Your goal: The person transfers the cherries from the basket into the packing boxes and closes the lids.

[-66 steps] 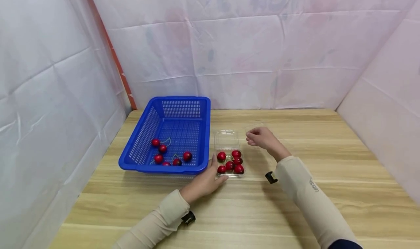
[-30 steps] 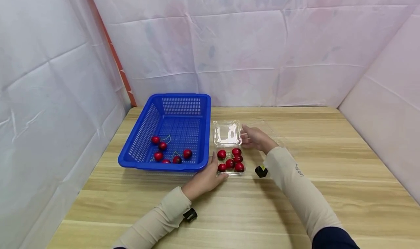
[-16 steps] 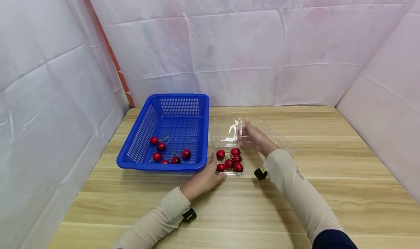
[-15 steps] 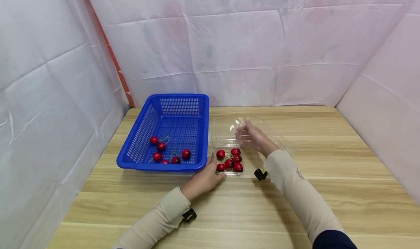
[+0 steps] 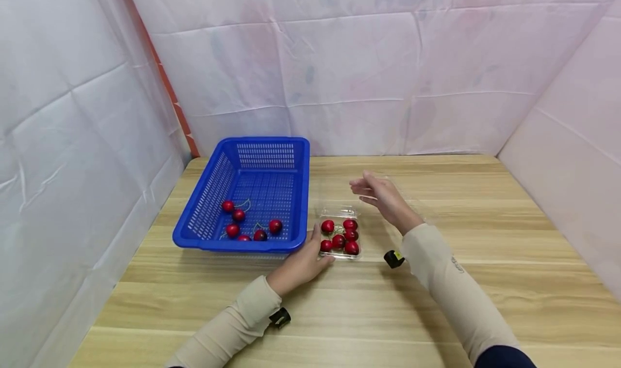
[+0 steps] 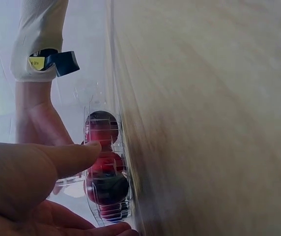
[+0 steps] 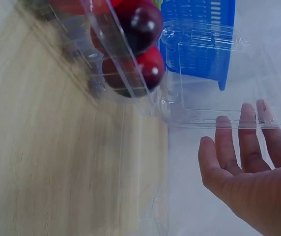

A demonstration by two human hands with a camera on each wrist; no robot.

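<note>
A clear plastic clamshell box (image 5: 356,252) holding several red cherries (image 5: 338,242) sits right of the blue basket. My left hand (image 5: 302,264) rests against its front left corner, fingers along the left side and thumb along the front. In the left wrist view the thumb (image 6: 74,158) lies straight over the box's near wall. The hinged lid (image 7: 219,101) stands raised at the back. Behind and right of it, my right hand (image 5: 384,196) has its fingers extended. In the right wrist view those fingertips (image 7: 224,121) overlap the lid's edge.
A blue slotted basket (image 5: 303,195) with several cherries (image 5: 232,230) stands left of the box, its front right corner close to my left hand. More clear plastic (image 5: 412,195) lies beyond my right hand. White cloth walls (image 5: 349,77) rise behind the wooden table (image 5: 388,314) and at both sides.
My right hand has moved from the plastic at the right to the lid, and the lid has swung up from lying back. My left hand has stayed at the box corner.
</note>
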